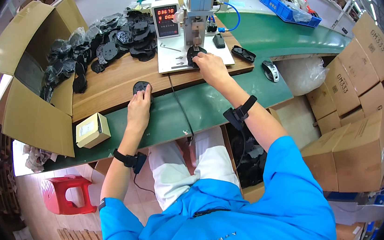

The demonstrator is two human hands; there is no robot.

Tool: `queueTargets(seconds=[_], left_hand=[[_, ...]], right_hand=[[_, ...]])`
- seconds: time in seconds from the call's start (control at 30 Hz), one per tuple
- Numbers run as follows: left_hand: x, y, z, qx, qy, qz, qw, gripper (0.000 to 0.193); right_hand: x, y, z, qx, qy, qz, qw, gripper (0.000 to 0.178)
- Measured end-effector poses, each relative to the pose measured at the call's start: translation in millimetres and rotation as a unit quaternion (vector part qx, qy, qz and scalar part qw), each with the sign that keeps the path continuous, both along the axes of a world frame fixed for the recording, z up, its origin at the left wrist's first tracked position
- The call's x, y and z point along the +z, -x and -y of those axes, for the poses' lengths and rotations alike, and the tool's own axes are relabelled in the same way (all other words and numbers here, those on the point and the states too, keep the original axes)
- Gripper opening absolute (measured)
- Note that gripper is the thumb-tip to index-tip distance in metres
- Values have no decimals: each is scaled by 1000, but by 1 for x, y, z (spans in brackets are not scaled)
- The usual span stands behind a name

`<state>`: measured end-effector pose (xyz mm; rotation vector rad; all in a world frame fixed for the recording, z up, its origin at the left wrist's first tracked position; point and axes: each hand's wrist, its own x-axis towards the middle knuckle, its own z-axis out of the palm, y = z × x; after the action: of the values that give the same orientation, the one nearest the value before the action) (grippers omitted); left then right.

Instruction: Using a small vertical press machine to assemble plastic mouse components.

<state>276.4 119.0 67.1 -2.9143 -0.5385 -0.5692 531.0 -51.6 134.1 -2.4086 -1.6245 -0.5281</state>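
My left hand [139,109] rests at the front edge of the wooden board, its fingers closed on a rounded black plastic part [141,86] that looks like a mouse base. Farther right, my right hand [213,68] pinches a similar black part [191,58] beneath the head of a small bench press [195,28]. That part lies on the press's white base plate [171,59]. My fingertips hide some of it. A counter box with red digits [166,18] stands just left of the press column.
Many black plastic parts [118,38] are heaped beside an open carton [37,113]. A small yellow box [92,130] sits at left, a computer mouse [270,71] at right. A cable [180,107] crosses the bench edge. Stacked cartons [345,150] flank my right side; a red stool [69,195], my left.
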Motion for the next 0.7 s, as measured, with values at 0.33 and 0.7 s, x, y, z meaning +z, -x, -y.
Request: queueTargets(seconds=[0.33, 0.7], left_hand=[[-3, -4, -3, 2, 21, 16, 1000, 30], [-5, -17, -11, -1, 11, -35, 999, 29]], right_hand=[[1, 3, -2, 5, -17, -6, 1000, 20], [-11, -2, -3, 32, -53, -9, 998, 19]])
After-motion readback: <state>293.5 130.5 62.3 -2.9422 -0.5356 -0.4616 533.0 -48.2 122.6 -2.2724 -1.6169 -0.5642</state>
